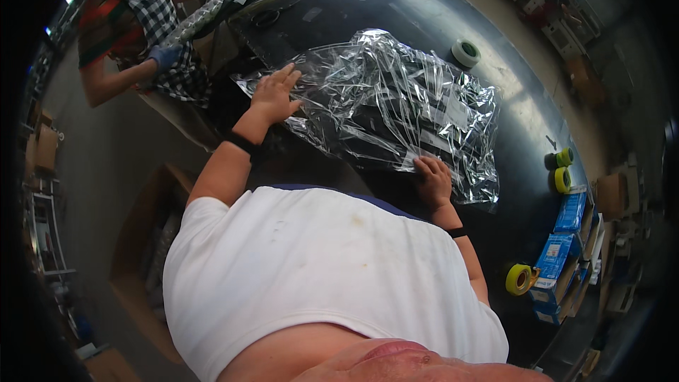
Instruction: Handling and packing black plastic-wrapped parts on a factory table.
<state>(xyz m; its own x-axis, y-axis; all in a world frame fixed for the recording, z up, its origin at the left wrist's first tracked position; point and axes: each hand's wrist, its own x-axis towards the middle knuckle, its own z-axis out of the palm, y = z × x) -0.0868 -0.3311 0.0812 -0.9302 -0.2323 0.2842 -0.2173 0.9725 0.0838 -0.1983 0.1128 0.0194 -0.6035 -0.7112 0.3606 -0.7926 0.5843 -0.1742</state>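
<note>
A crumpled sheet or bag of clear plastic film (396, 92) lies on the dark table (453, 21) in front of me. Something dark and a white paper show through it, but I cannot make out their kind. My left hand (274, 97) rests at the film's left end, fingers stretched and apart. At the near edge, toward the right, my right hand (433, 178) has its fingers closed on the film, and creases run together at that spot. Just beyond the film's far right side sits a roll of pale tape (465, 52).
Yellow tape rolls (522, 279) and blue boxes (555, 255) line the table's right side. At the far left a gloved co-worker (152, 42) in a checked apron holds a long wrapped bundle (201, 20). Scissors (266, 18) lie near them. A cardboard box (138, 255) stands low at my left.
</note>
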